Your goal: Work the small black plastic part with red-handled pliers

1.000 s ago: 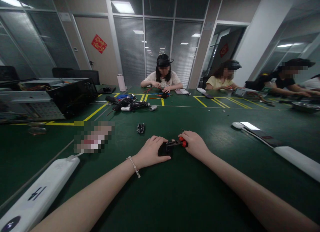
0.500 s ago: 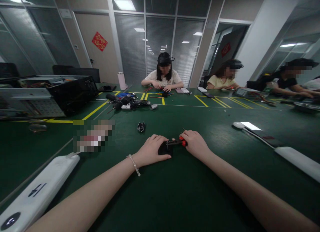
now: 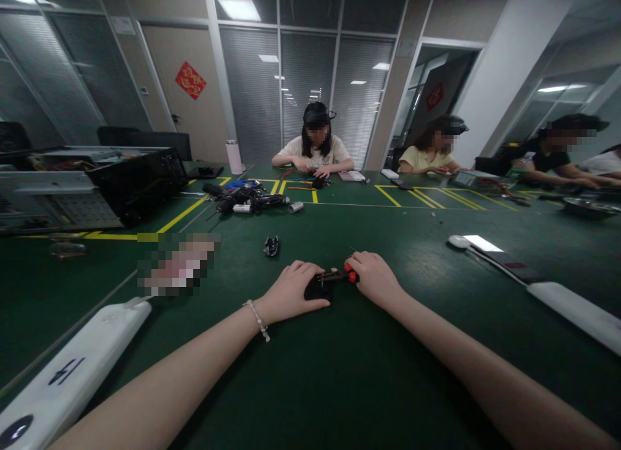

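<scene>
Fingers and thumb of my left hand [image 3: 291, 291] are wrapped round a small black block-like part [image 3: 317, 289] on the table, its exact kind unclear. My right hand [image 3: 376, 275] grips the red handles of a pair of pliers [image 3: 334, 277]. The dark jaws point left and reach the black part's upper edge; whether they bite on it is too small to tell. A small black-and-silver part [image 3: 272, 246] lies on the table beyond my left hand.
An open computer case [image 3: 107, 188] stands at the back left. Cables and tools [image 3: 242, 198] lie in a heap ahead. White power banks [image 3: 77, 379] [image 3: 572, 311] flank my arms. Several co-workers sit across the green table [image 3: 369, 366]; a pink bottle [image 3: 234, 158] stands near one.
Both hands keep their hold on the black part and the pliers. The pliers' handles look slightly shifted; otherwise only the camera view has moved a little.
</scene>
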Available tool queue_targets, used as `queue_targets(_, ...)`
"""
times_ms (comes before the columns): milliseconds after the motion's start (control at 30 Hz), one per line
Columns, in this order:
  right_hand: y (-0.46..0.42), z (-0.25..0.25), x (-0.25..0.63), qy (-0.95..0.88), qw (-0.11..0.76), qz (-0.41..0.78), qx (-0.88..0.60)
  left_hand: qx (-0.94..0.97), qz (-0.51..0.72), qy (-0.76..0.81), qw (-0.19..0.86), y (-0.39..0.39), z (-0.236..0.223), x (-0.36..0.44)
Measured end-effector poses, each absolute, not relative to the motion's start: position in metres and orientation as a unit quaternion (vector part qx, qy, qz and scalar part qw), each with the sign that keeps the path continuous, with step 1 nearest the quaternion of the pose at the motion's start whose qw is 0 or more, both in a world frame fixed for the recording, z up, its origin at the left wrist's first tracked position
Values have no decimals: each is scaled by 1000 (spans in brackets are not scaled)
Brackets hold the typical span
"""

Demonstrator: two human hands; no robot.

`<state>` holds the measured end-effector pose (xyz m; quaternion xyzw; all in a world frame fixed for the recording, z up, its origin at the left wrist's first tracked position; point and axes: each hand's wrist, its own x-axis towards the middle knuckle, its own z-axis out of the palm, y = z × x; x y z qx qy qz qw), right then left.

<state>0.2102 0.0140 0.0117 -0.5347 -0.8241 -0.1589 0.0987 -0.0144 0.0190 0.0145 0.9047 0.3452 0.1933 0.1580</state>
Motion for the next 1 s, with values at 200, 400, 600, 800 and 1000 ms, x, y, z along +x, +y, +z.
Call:
queue_targets(200, 13, 15, 208, -825, 80, -169, -533, 907, 201, 341, 147, 19, 14, -14)
queue_targets(400, 12, 16, 207, -824, 70, -164, -537, 905, 202, 342, 150, 17, 16, -14)
queue_targets(600, 13, 17, 207, -826, 58, -156, -538, 904, 202, 344, 156, 17, 15, -13)
queue_targets(800, 12, 17, 207, -827, 52, -156, -537, 903, 190, 348, 164, 16, 18, -14)
queue_targets(1000, 12, 17, 207, -830, 60, -150, -534, 901, 182, 357, 165, 15, 20, -14)
